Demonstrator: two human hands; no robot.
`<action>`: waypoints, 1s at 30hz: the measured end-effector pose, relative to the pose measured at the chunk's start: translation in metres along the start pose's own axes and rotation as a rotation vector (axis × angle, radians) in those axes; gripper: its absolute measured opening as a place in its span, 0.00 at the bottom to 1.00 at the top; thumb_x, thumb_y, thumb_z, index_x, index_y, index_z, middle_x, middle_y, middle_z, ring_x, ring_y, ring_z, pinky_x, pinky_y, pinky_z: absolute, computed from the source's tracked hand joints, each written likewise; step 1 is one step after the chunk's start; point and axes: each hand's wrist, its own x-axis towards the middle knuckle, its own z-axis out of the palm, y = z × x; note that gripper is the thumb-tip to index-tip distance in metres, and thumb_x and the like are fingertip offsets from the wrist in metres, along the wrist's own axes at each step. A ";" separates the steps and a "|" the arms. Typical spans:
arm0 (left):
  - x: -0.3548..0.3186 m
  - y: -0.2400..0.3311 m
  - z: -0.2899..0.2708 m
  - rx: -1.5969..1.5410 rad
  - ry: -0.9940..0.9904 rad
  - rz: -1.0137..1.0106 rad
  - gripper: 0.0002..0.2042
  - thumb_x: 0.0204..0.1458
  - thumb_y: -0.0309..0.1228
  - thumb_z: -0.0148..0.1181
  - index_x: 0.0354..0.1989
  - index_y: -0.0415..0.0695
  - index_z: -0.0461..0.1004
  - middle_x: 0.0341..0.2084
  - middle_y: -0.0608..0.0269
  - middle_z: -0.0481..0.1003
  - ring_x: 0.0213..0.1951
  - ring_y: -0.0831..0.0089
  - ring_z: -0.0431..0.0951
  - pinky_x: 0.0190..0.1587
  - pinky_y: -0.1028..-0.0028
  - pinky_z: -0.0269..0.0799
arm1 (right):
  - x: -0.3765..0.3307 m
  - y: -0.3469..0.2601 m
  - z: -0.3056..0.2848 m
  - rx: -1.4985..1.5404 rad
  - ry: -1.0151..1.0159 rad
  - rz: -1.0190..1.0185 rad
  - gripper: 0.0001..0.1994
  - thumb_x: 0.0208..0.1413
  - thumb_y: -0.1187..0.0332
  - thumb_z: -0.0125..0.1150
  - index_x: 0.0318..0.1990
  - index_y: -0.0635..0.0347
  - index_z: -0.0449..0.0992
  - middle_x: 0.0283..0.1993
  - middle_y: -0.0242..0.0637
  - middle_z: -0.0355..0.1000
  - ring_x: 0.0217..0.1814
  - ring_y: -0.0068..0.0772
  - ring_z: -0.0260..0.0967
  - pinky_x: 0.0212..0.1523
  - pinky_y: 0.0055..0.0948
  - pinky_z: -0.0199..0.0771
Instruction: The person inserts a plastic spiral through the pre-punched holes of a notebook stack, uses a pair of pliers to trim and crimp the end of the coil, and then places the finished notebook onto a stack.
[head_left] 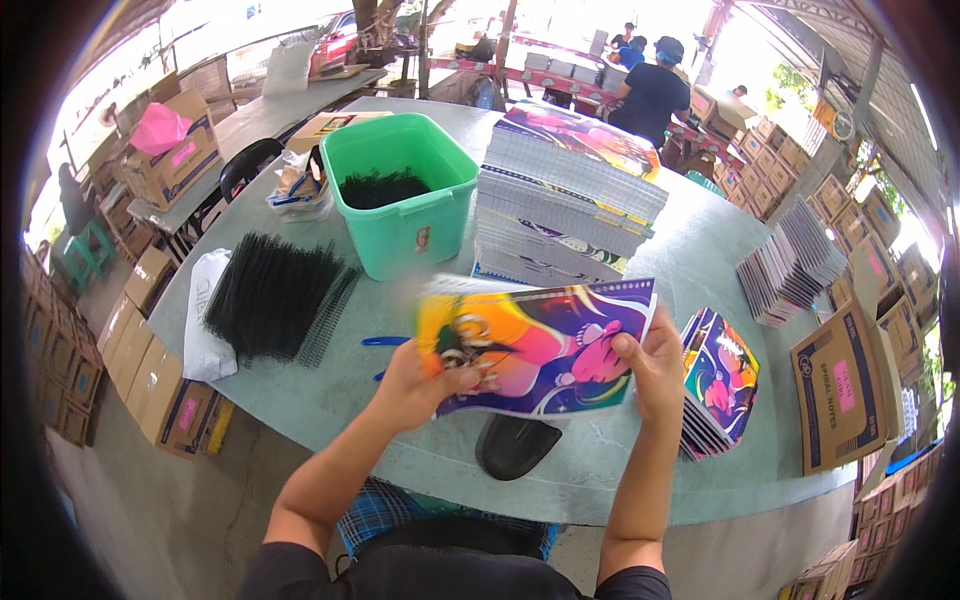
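Over the near middle of the table, both my hands hold a notebook [560, 350] with a bright purple, yellow and pink cover. Small holes run along its far edge. My left hand [418, 388] grips the left end, thumb on top of the cover. At the right end my right hand [655, 368] pinches the edge, thumb also on top. Just beyond stands a tall stack of unbound notebooks [565, 205]. Beside it, a green bin [402, 238] contains black spiral coils [384, 187]. More black coils [270, 295] lie in a pile on the left.
A smaller stack of notebooks [722, 385] sits near my right hand. Farther right are another notebook stack [790, 262] and an open cardboard box [838, 390]. A dark flat object [518, 447] and a blue tool handle [385, 341] lie close by. People [655, 95] work in the background.
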 end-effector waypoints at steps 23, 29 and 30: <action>0.010 -0.040 -0.162 1.580 0.353 -0.233 0.18 0.49 0.40 0.57 0.39 0.35 0.72 0.35 0.44 0.72 0.44 0.52 0.71 0.46 0.59 0.67 | -0.012 0.087 0.031 0.459 0.228 0.328 0.09 0.56 0.63 0.57 0.36 0.60 0.72 0.28 0.28 0.69 0.30 0.16 0.65 0.31 0.18 0.66; -0.029 -0.075 -0.238 1.871 0.464 -0.399 0.14 0.48 0.37 0.56 0.29 0.35 0.73 0.31 0.48 0.71 0.39 0.55 0.72 0.37 0.59 0.71 | -0.010 0.097 0.032 0.245 0.261 0.215 0.09 0.58 0.64 0.54 0.35 0.61 0.72 0.32 0.30 0.68 0.37 0.19 0.65 0.38 0.24 0.66; -0.023 -0.063 -0.226 1.878 0.502 -0.308 0.14 0.48 0.37 0.55 0.29 0.36 0.73 0.31 0.50 0.71 0.38 0.55 0.72 0.36 0.59 0.71 | -0.009 0.089 0.029 -0.005 0.314 0.070 0.09 0.57 0.65 0.55 0.37 0.62 0.71 0.35 0.32 0.68 0.40 0.23 0.65 0.42 0.27 0.65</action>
